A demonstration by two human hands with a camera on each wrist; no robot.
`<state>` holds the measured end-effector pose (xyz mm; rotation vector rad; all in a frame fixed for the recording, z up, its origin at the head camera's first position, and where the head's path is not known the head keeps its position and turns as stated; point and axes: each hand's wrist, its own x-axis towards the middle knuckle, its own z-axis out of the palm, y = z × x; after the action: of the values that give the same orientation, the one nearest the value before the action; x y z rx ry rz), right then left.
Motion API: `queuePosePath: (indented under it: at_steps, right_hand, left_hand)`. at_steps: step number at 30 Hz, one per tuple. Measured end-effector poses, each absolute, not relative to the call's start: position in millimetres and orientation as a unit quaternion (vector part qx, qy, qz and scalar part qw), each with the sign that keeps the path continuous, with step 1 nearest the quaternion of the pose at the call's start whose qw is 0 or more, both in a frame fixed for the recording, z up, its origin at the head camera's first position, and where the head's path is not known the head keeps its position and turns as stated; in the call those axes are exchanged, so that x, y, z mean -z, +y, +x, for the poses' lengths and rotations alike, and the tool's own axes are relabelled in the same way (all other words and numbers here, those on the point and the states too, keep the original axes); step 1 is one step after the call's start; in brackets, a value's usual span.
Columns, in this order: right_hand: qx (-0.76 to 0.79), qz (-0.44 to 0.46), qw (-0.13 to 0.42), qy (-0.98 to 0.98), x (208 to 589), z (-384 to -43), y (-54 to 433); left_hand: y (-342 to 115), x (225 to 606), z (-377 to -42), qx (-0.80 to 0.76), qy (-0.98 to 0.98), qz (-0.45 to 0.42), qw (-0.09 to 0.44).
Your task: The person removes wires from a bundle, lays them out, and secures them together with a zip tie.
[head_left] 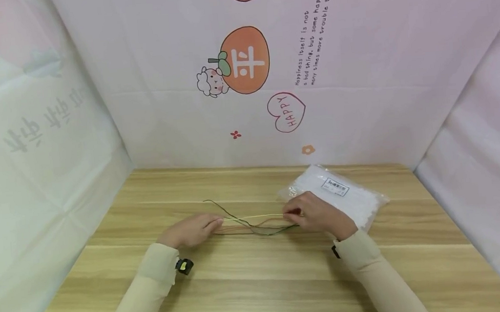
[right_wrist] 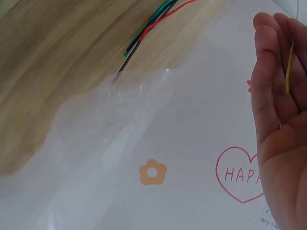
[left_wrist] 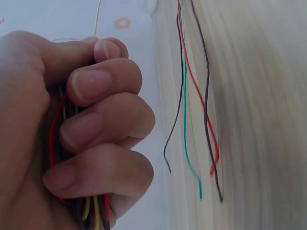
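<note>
My left hand (head_left: 192, 230) curls its fingers round a bundle of thin coloured wires (left_wrist: 91, 211), with red, yellow and dark strands showing in the left wrist view. From its thumb and forefinger a yellow wire (head_left: 255, 217) runs almost straight across to my right hand (head_left: 314, 213). My right thumb and fingers pinch that wire near its end; the tip shows against the fingers in the right wrist view. Below and beside it, loose black (left_wrist: 181, 86), green (left_wrist: 185, 124), red (left_wrist: 191, 74) and brown (left_wrist: 206, 86) wires spread between the hands.
A clear plastic bag (head_left: 364, 206) of white contents, with a printed label (head_left: 335, 187), lies behind and beside my right hand on the wooden table (head_left: 260, 292). Printed white cloth (head_left: 160, 84) rises behind the table and on both sides. A small black device (head_left: 184, 266) sits at my left wrist.
</note>
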<state>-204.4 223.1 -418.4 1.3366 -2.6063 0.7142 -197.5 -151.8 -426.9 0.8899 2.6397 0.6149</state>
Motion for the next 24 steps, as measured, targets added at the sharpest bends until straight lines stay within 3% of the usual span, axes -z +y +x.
queuePosePath:
  at_steps: [12, 24]
  right_hand:
    - [-0.213, 0.420, 0.084, -0.878, 424, -205, 241]
    - [-0.243, 0.373, 0.018, -0.895, 426, -208, 248]
  left_hand:
    - [-169, 432, -203, -0.193, 0.897, 0.381, 0.113]
    - [-175, 432, -200, -0.194, 0.891, 0.399, 0.095]
